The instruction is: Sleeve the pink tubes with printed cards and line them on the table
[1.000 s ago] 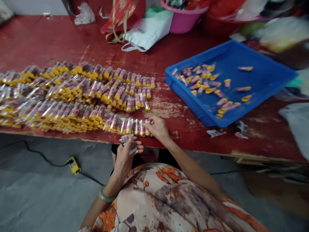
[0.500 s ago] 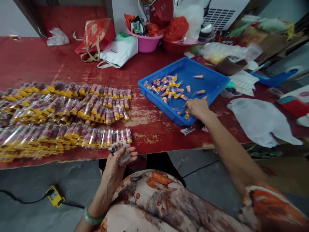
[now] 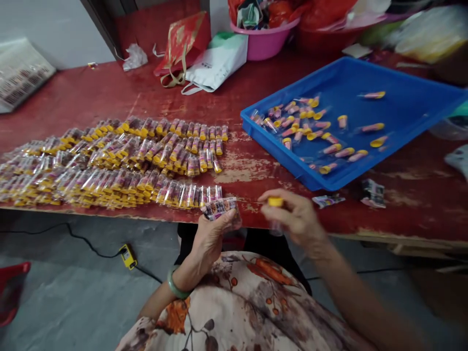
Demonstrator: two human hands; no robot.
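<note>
My left hand [image 3: 215, 234] is closed on a small stack of clear printed packets [image 3: 224, 210], thumb on top, at the table's front edge. To its right, my right hand [image 3: 298, 217], a little blurred, pinches a small clear tube with a yellow cap [image 3: 275, 201]. Beyond that hand lies a blue tray [image 3: 329, 183] holding many loose yellow-capped tubes with pink labels [image 3: 310, 117]. On the left, long stacked rows of wrapped yellow-capped tubes [image 3: 127, 156] cover the table, their near end beside my left hand.
Two small printed packets [image 3: 373, 192] lie in front of the tray. Behind stand a red gift bag [image 3: 190, 44], a white bag [image 3: 219, 61] and a pink basin [image 3: 265, 44]. A yellow cable box [image 3: 127, 257] rests on the floor.
My right hand has come out of the blue tray toward my left hand, now with a yellow-capped tube. The left hand still holds the packets. The view has shifted.
</note>
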